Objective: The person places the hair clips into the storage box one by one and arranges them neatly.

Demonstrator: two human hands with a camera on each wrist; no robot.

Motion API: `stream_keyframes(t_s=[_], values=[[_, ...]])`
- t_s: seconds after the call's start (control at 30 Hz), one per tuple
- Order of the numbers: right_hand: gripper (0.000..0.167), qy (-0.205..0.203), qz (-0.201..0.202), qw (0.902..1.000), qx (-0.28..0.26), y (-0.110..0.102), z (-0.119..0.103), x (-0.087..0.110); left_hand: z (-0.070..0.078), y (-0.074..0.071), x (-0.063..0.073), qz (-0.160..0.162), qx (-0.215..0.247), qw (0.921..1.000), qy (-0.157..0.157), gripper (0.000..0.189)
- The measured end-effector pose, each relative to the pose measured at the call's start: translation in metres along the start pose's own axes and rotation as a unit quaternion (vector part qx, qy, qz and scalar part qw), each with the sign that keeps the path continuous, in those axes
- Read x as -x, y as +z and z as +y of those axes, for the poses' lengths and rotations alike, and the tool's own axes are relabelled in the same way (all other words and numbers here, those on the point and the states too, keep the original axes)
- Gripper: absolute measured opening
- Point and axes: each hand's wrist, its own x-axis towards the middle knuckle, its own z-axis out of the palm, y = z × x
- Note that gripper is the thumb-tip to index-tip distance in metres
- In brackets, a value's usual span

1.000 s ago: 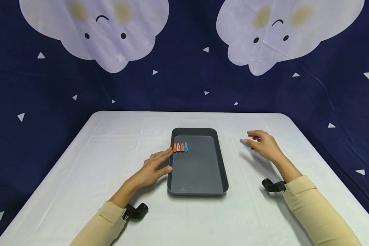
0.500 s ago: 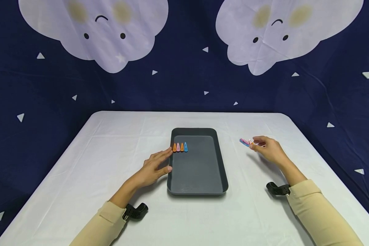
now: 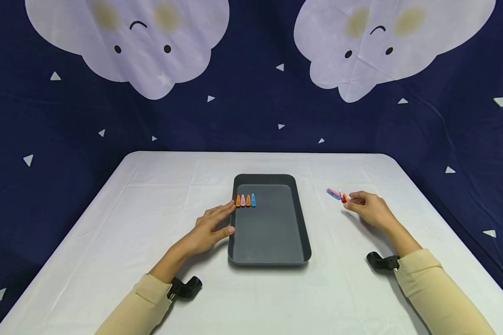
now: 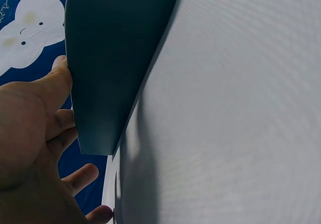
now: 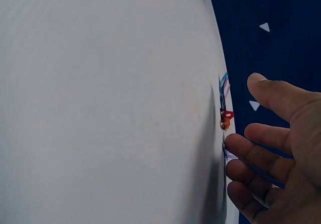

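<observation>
My left hand [image 3: 209, 230] rests against the left rim of a dark grey tray [image 3: 272, 260], fingers extended. In the left wrist view its thumb and fingertips lie along the tray's side [image 4: 113, 58]. Inside the tray, near its far left side, a short row of snap hair clips [image 3: 248, 200] runs orange, pink, orange, blue. To the right, my right hand [image 3: 370, 208] is at the right end of a small pile of hair clips [image 3: 334, 193] in blue, pink, red and orange. The right wrist view shows its thumb apart from the loosely bent fingers, beside the red and orange clips [image 5: 225, 117].
A white cloth covers the table [image 3: 172, 181]. Behind its far edge hangs a dark blue backdrop [image 3: 251, 125] with clouds and small white triangles. Each wrist wears a black camera mount, such as the left one [image 3: 186, 288].
My right hand has drawn back to the right and slightly nearer, uncovering more of the loose hair clips. The left hand, tray and row of clips have stayed put.
</observation>
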Motion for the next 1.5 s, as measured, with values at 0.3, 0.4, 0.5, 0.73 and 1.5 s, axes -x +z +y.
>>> stream_keyframes(t_s=[0.3,0.4,0.5,0.73,1.5], values=[[0.056,0.016,0.006,0.9998,0.007,-0.002,0.008,0.003,0.0,0.0,0.0,0.003,-0.001,1.0,0.005,0.061],[0.056,0.014,0.008,0.9998,0.008,-0.003,0.01,0.003,0.0,0.0,0.0,0.003,-0.002,1.0,0.006,0.061],[0.054,0.008,0.014,0.9998,0.015,-0.004,0.013,0.003,0.0,0.0,0.0,0.002,-0.002,1.0,0.005,0.061],[0.051,0.007,0.031,0.9993,0.021,-0.008,0.018,0.004,0.001,0.0,0.0,0.001,-0.003,1.0,0.002,0.061],[0.059,0.032,0.019,0.9989,0.03,-0.004,0.022,-0.01,0.001,0.0,0.0,0.0,0.002,1.0,0.001,0.062]])
